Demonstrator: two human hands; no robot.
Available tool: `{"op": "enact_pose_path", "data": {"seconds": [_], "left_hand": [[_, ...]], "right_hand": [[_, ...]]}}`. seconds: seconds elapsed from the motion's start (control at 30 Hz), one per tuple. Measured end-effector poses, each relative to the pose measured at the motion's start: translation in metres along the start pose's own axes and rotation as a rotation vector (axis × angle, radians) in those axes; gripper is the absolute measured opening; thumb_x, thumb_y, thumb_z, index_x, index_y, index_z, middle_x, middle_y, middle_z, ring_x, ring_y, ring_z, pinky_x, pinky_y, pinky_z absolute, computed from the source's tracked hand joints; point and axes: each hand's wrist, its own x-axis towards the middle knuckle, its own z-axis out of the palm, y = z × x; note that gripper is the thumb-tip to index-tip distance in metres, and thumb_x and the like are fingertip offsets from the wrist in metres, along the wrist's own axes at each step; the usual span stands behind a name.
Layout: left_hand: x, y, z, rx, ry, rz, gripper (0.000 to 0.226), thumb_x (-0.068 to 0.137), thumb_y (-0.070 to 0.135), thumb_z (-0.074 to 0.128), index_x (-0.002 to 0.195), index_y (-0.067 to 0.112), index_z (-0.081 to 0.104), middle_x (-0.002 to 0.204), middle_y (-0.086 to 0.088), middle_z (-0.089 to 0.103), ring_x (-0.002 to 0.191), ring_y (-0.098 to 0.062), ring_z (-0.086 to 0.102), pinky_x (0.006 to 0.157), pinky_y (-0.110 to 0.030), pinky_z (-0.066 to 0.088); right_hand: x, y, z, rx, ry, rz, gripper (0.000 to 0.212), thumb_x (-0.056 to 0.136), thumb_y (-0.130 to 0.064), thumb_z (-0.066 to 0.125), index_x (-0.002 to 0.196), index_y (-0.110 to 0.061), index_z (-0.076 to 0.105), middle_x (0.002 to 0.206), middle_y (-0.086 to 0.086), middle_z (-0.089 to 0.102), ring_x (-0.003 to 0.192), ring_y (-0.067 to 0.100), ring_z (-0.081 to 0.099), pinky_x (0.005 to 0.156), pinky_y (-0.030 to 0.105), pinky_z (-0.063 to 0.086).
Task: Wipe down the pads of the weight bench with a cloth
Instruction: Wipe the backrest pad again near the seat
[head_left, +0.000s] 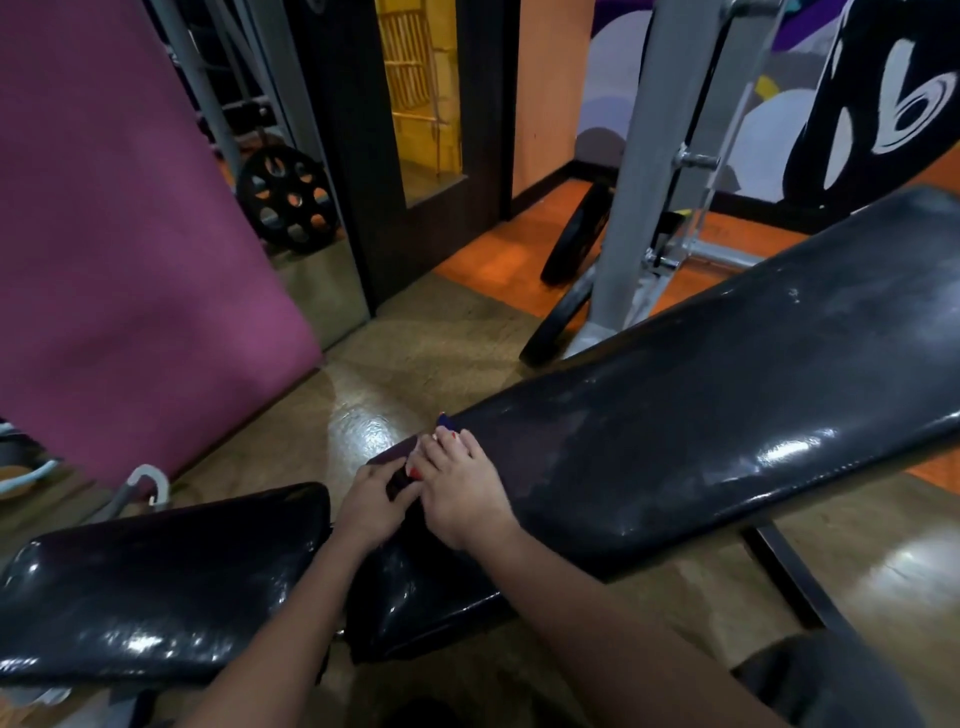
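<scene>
Black vinyl gleams under both hands at the low end of the long back pad (727, 395): the right hand (462, 493) lies flat, fingers together, over a mostly hidden dark cloth (399, 480); the left hand (370, 506) pinches it. The seat pad (156, 582) sits just left.

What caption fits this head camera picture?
Both hands, left and right, press a dark cloth on the long back pad beside the seat pad.

Both bare forearms reach forward from near. Left hand (366, 506) and right hand (460, 493) lie palm-down, side by side, fingers (441, 447) touching.
</scene>
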Motion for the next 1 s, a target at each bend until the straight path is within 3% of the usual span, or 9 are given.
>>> {"op": "enact_pose_path", "data": {"seconds": [0.13, 0.3, 0.4, 0.57, 0.77, 0.87, 1.0], "left_hand": [[0.001, -0.007, -0.004, -0.009, -0.015, 0.003, 0.058, 0.09, 0.039, 0.068, 0.143, 0.027, 0.05, 0.142, -0.005, 0.042, 0.132, -0.022, 0.047, 0.111, -0.031, 0.036], [0.01, -0.015, -0.002, -0.025, -0.047, -0.001, 0.059, 0.085, 0.046, 0.072, 0.14, 0.033, 0.052, 0.137, 0.0, 0.043, 0.099, -0.029, 0.069, 0.092, -0.045, 0.055], [0.015, -0.016, -0.001, -0.009, -0.058, -0.003, 0.06, 0.086, 0.042, 0.072, 0.141, 0.031, 0.052, 0.136, -0.002, 0.041, 0.097, -0.03, 0.069, 0.093, -0.045, 0.055], [0.014, -0.014, -0.001, -0.026, -0.051, 0.0, 0.062, 0.085, 0.042, 0.072, 0.142, 0.029, 0.051, 0.134, -0.008, 0.041, 0.098, -0.032, 0.069, 0.097, -0.044, 0.052], [-0.007, -0.012, 0.007, -0.051, 0.02, 0.023, 0.057, 0.095, 0.046, 0.058, 0.148, 0.034, 0.042, 0.149, -0.003, 0.034, 0.136, -0.022, 0.04, 0.114, -0.035, 0.032], [-0.017, -0.01, 0.017, -0.111, 0.011, 0.017, 0.056, 0.1, 0.046, 0.047, 0.153, 0.036, 0.031, 0.163, -0.003, 0.016, 0.15, -0.022, 0.02, 0.119, -0.038, 0.02], [-0.018, -0.011, 0.02, -0.122, 0.02, 0.008, 0.058, 0.1, 0.048, 0.045, 0.154, 0.037, 0.028, 0.165, -0.002, 0.012, 0.152, -0.022, 0.016, 0.12, -0.041, 0.019]], "right_hand": [[-0.024, 0.06, -0.019, 0.051, 0.101, -0.021, 0.057, 0.102, -0.05, 0.032, 0.154, -0.028, 0.039, 0.162, 0.003, 0.034, 0.152, 0.027, 0.022, 0.126, 0.047, 0.005], [-0.022, 0.134, -0.046, -0.076, 0.102, 0.247, 0.066, 0.097, -0.066, 0.018, 0.152, -0.036, 0.04, 0.163, 0.011, 0.031, 0.153, 0.034, 0.016, 0.125, 0.049, 0.003], [0.001, 0.112, -0.043, -0.044, 0.079, 0.333, 0.066, 0.102, -0.057, 0.011, 0.158, -0.028, 0.028, 0.167, 0.013, 0.021, 0.156, 0.034, 0.007, 0.126, 0.05, 0.002], [0.009, 0.041, -0.019, 0.001, 0.042, 0.136, 0.06, 0.106, -0.041, 0.016, 0.16, -0.015, 0.022, 0.166, 0.014, 0.021, 0.155, 0.032, 0.009, 0.126, 0.049, 0.004], [-0.033, 0.078, -0.024, 0.042, 0.128, -0.033, 0.057, 0.103, -0.05, 0.021, 0.152, -0.03, 0.042, 0.162, 0.004, 0.036, 0.153, 0.028, 0.021, 0.126, 0.048, 0.005], [-0.042, 0.121, -0.037, -0.029, 0.157, 0.046, 0.061, 0.1, -0.055, 0.021, 0.152, -0.032, 0.042, 0.161, 0.005, 0.038, 0.153, 0.031, 0.022, 0.126, 0.049, 0.006], [-0.035, 0.174, -0.053, -0.089, 0.157, 0.258, 0.065, 0.098, -0.057, 0.017, 0.153, -0.03, 0.04, 0.161, 0.008, 0.037, 0.153, 0.034, 0.016, 0.125, 0.048, 0.005]]}}
